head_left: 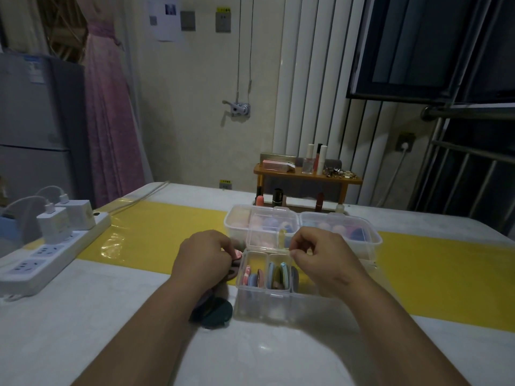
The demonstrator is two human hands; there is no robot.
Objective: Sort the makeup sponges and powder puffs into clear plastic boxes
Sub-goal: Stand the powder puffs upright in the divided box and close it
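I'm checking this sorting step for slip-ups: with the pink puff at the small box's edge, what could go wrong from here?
1. The divided box already holds upright puffs in its left compartment; pushing the pink puff in with the left hand could tip them.
2. The right hand appears to pinch the open lid; if released, it may fall onto the fingers.
3. The left forearm hangs over the loose puff stack and might scatter it.

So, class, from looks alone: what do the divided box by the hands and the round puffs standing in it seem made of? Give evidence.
Divided box: clear, glossy rigid plastic; the contents show through its walls and its edges catch light. Puffs: probably soft foam or fabric, matte, no shine; too small to be sure.
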